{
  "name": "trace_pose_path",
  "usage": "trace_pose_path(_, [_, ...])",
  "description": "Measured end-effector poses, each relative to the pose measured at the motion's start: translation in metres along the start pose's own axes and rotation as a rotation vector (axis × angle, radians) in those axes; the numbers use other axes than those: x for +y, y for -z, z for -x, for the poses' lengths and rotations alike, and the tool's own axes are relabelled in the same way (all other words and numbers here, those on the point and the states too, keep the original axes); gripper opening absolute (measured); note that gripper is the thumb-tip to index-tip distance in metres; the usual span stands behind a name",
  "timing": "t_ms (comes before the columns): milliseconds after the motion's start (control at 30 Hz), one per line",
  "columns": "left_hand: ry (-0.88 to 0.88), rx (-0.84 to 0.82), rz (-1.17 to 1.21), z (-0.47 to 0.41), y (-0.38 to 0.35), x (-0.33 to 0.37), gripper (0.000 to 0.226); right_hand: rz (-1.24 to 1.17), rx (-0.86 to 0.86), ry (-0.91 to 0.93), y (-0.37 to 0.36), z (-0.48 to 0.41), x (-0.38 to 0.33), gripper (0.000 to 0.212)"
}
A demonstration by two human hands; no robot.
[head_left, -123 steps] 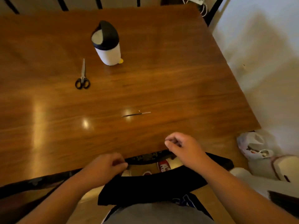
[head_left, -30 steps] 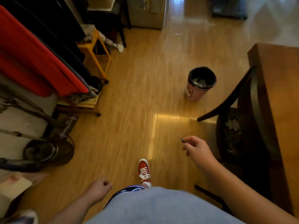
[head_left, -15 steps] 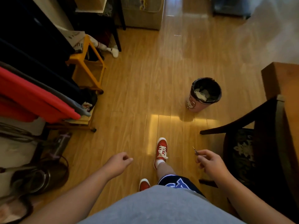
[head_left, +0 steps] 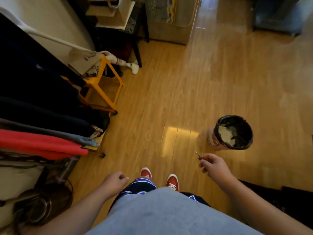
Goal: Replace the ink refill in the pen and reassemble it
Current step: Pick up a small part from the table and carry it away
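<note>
The person is on their feet now, turned away from the desk where they sat a few seconds ago, and the desk and the chair seen half a second back have slid out of view. Nearest, the left hand (head_left: pixel 116 181) hangs by the hip, its grip curled loosely closed with nothing visible in it. The right hand (head_left: pixel 213 165) is raised a little further out, its grip pinched on a thin ink refill (head_left: pixel 197 155) whose fine tip sticks up past the fingers (head_left: pixel 204 157). Just beyond that hand stands the lined waste bin (head_left: pixel 232 132) on the wooden floor (head_left: pixel 169 92), closer to the hand than it was a moment ago. This looks like the spent refill being carried to the bin for discarding. The pen body and any fresh refill are out of view, so the swap and reassembly likely remain. Farther off stand a yellow stool (head_left: pixel 108 85) and hanging clothes (head_left: pixel 42 143)
</note>
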State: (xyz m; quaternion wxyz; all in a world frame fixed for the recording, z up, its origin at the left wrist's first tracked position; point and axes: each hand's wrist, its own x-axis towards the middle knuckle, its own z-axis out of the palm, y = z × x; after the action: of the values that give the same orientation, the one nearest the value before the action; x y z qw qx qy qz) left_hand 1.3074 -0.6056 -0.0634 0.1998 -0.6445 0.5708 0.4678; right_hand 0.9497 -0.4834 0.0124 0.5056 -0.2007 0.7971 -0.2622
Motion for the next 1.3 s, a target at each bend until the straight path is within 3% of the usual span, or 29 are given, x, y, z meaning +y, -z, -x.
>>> trace_pose_path(300, [0.057, 0.004, -0.031, -0.1, 0.103, 0.04, 0.02, 0.017, -0.003, 0.053, -0.012, -0.131, -0.134, 0.014])
trace_pose_path(600, [-0.126, -0.059, -0.278, -0.186, 0.224, 0.208, 0.024, -0.101, 0.182, -0.116, 0.028, -0.185, -0.18, 0.015])
trace_pose_path(933, [-0.403, -0.129, -0.467, -0.253, 0.224, 0.452, 0.027, -0.307, 0.37, -0.307, 0.112, -0.236, -0.164, 0.015])
trace_pose_path(1100, [-0.361, -0.135, -0.489, -0.281, 0.219, 0.537, 0.024, -0.365, 0.388, -0.367, 0.176, -0.292, -0.18, 0.015])
trace_pose_path(1300, [-0.28, -0.117, -0.483, -0.307, 0.231, 0.602, 0.016, -0.358, 0.323, -0.295, 0.261, -0.363, -0.235, 0.013])
